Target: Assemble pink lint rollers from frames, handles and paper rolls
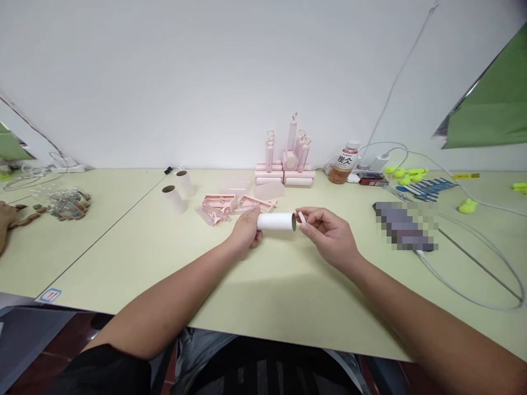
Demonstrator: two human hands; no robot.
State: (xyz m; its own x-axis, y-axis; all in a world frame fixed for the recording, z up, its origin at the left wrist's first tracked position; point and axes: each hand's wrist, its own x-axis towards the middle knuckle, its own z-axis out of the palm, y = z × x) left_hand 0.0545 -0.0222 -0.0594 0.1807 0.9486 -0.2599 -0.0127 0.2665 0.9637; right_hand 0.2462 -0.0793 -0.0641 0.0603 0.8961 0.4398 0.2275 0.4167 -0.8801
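Note:
My left hand (246, 226) is closed around the left end of a white cardboard tube (275, 221), which lies sideways above the table with its open end facing right. Between the thumb and fingers of my right hand (329, 235) is a small pale pink plastic piece (302, 217), close beside that open end. Just behind my left hand lie pink plastic trays (219, 201), clear tubes and small pink parts (217, 221). Two more cardboard tubes (174, 199) stand upright to the left.
Pink rollers (299, 179) are stacked by the wall, several upright on top. To the right are a drink bottle (344, 163), a blurred phone (405, 226) on a white cable (444, 293) and yellow-green objects (413, 175). Another person's hand (5, 222) is at far left.

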